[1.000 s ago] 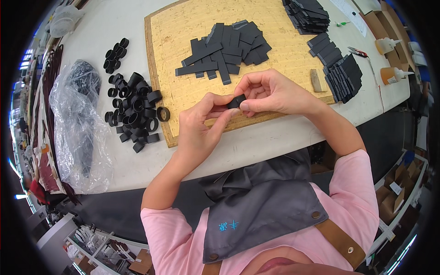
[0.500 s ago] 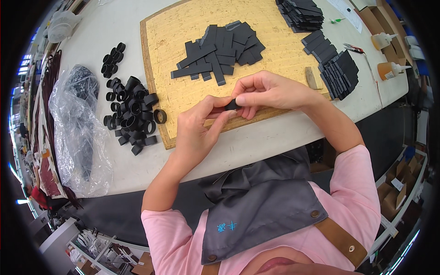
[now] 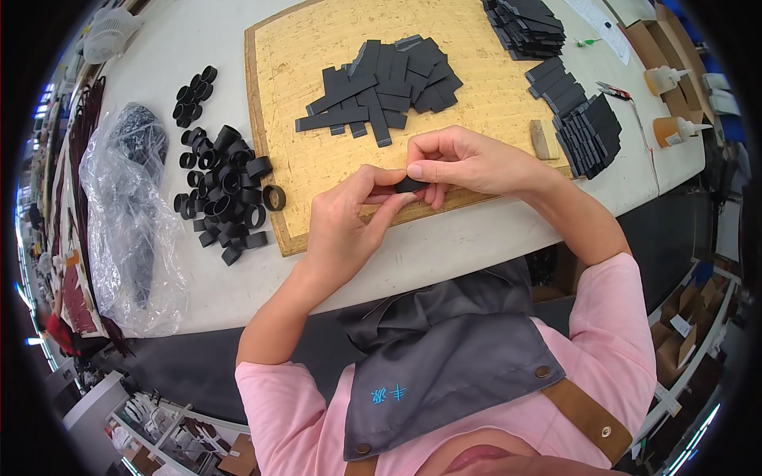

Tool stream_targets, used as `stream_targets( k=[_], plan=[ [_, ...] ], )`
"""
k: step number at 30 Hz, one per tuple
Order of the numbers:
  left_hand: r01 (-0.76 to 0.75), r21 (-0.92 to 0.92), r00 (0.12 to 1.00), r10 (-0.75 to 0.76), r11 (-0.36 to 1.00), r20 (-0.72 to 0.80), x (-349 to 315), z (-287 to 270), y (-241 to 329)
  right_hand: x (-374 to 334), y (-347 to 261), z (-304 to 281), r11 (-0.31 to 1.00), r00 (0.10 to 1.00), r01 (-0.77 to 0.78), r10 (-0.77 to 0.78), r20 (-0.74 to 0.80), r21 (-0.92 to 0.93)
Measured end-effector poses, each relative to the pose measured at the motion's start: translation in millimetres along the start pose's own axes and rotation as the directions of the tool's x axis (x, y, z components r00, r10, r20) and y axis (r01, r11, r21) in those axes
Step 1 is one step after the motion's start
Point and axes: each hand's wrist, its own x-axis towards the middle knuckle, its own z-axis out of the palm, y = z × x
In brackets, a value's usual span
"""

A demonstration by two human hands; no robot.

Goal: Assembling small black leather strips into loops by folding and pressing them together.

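Note:
A small black strip [image 3: 409, 186], bent into a curve, is pinched between my two hands above the front edge of the yellow board [image 3: 317, 182]. My left hand [image 3: 355, 208] grips its left side between thumb and fingers. My right hand [image 3: 456, 165] is closed on the other side, thumb on top, and hides part of the strip. Beyond my hands lies a loose heap of flat black strips [image 3: 389, 83]. Black rings [image 3: 228, 182], made of similar strip, are piled on the table left of the board.
A clear plastic bag [image 3: 135, 230] lies at the left. Stacked black strips [image 3: 587, 135], a small wooden block [image 3: 544, 140], a red-handled cutter [image 3: 613, 91] and glue bottles [image 3: 675, 131] stand or lie to the right. A cardboard box [image 3: 663, 51] is behind the bottles.
Both hands keep hold of the black strip, with only slight finger movement. The whole view has shifted a little. The heaps look the same.

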Motion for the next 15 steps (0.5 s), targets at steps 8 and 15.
stream_targets(
  k=[8,15],
  plan=[
    [-0.001,-0.04,1.0,0.002,0.999,0.022,1.9,5.5,-8.8,-0.2,7.3,1.4,0.991,0.996,0.089,-0.092,-0.024,-0.1],
    [0.078,-0.118,0.997,-0.076,0.99,0.021,4.9,11.1,-13.8,-3.4,-3.2,0.0,0.835,0.988,0.059,-0.125,-0.084,-0.546]
  ],
)
